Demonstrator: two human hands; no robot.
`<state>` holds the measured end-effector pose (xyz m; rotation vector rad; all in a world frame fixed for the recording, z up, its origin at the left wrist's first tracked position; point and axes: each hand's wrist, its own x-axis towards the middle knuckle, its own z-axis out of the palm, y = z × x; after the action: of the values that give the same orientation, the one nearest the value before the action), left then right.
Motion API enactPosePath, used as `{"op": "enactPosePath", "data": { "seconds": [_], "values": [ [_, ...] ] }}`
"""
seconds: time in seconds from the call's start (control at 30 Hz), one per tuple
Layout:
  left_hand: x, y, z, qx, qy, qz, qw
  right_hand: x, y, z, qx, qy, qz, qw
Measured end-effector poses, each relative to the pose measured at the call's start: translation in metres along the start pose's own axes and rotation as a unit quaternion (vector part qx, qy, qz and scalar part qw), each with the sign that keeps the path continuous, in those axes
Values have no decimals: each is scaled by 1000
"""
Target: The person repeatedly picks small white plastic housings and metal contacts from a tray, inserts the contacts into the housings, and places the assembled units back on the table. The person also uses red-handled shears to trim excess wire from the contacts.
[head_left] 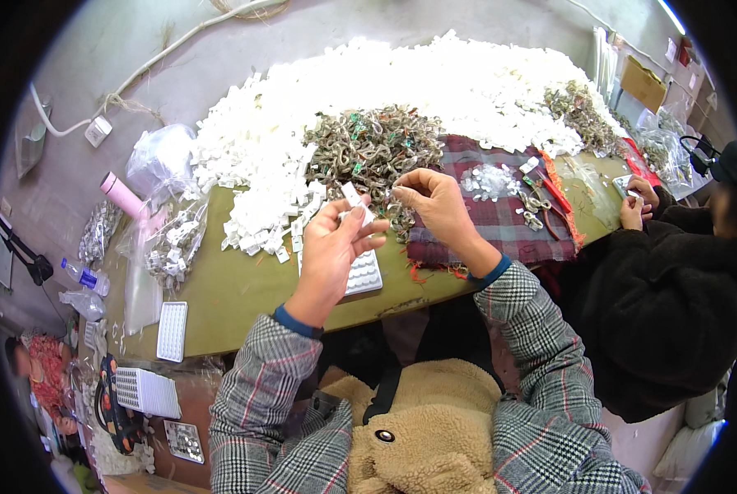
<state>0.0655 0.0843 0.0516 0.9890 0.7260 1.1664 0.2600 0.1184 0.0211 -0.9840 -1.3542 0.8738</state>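
Between the thumb and fingers of my left hand (335, 243) is a small white plastic piece (352, 194), held upright over the table. My right hand (441, 207) is raised beside it, thumb and forefinger pinched; what they hold, if anything, is too small to make out. Behind both hands lies a heap of grey-brown looped pieces (373, 148) with a few green bits. A large mound of small white pieces (261, 144) spreads around and behind that heap. Under my left hand, a white tray with rows of hollows (364, 276) is partly hidden.
Right of my hands, a plaid cloth (475, 226) bears clear bits (489, 183) and red-handled pliers (554, 198). Another white tray (172, 331) lies at the left edge, near filled plastic bags (175, 243) and a pink tumbler (123, 196). A co-worker's hands (636, 204) work at far right.
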Motion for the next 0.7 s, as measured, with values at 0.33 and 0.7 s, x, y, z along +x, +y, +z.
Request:
{"op": "enactPosePath", "data": {
  "seconds": [0.33, 0.7],
  "values": [
    [47, -8, 6, -62, -48, -96, 992, 25, -8, 0, 107, 26, -15, 994],
    [86, 25, -11, -56, -25, -118, 991, 92, -37, 11, 133, 76, 12, 988]
  ]
}}
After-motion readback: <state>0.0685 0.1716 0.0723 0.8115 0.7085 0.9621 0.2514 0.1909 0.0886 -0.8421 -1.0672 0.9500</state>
